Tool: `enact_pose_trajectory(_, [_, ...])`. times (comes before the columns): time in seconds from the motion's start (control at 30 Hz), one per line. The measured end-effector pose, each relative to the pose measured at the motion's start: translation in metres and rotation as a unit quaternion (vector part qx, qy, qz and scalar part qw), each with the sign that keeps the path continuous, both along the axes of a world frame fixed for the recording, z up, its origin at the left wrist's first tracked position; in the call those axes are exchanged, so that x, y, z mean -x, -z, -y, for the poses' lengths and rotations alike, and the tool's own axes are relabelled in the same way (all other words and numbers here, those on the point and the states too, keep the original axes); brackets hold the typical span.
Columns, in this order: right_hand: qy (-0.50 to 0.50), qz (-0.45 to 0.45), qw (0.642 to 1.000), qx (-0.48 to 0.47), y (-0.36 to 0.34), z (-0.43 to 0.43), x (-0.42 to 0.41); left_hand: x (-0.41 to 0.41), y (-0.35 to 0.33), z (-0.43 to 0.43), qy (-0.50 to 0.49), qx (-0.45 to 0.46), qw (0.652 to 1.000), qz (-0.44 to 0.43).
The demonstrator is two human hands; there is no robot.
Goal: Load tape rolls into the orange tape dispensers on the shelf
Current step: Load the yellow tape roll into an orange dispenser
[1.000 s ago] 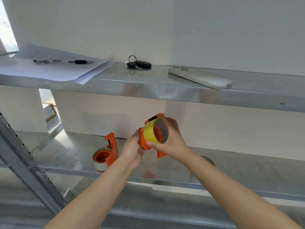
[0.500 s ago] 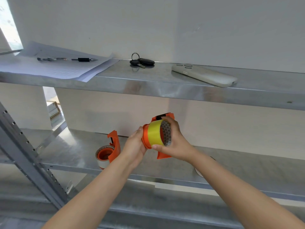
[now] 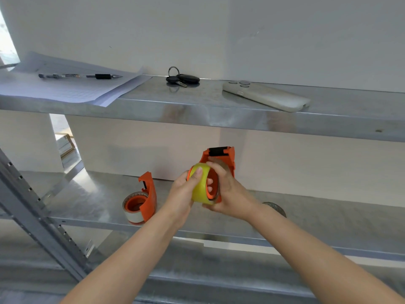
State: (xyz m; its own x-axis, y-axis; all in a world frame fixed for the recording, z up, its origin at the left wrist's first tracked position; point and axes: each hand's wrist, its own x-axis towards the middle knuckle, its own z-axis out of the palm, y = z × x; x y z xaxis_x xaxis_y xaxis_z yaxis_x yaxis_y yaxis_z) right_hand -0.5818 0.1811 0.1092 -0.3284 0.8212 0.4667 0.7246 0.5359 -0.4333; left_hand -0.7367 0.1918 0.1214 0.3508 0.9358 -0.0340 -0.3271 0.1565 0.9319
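Observation:
I hold an orange tape dispenser (image 3: 221, 155) in the air above the middle shelf (image 3: 317, 218). A yellow tape roll (image 3: 200, 189) sits on its orange hub. My left hand (image 3: 182, 194) grips the roll from the left, thumb across its top. My right hand (image 3: 228, 191) wraps the dispenser body from the right, fingers reaching into the hub. A second orange dispenser (image 3: 148, 196) lies on the middle shelf to the left, with a white-edged roll (image 3: 133, 207) on its hub. A further tape roll (image 3: 275, 208) lies flat on the shelf behind my right wrist, mostly hidden.
The top shelf (image 3: 197, 110) carries papers (image 3: 65, 88) with a pen (image 3: 79, 76), a bunch of keys (image 3: 182, 79) and a grey phone (image 3: 265, 96). A slanted perforated metal upright (image 3: 41, 218) stands at the left. A white wall is behind the shelves.
The dispenser has turned in my hands so its black-edged top points up. My left thumb has come over the yellow roll, and my right fingers have gone into the hub.

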Motion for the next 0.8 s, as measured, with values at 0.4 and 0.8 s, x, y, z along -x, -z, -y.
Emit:
enact_pose_trajectory(0.4, [0.029,-0.615,0.695,0.372,0.015,0.03,0.009,0.001,0.0,-0.007,0.056,-0.057,0.996,0.045])
enact_pose_trajectory(0.8, [0.247,-0.318,0.912,0.07,-0.023,0.029,-0.003,-0.006,0.01,0.003,0.084,-0.118,0.988,-0.058])
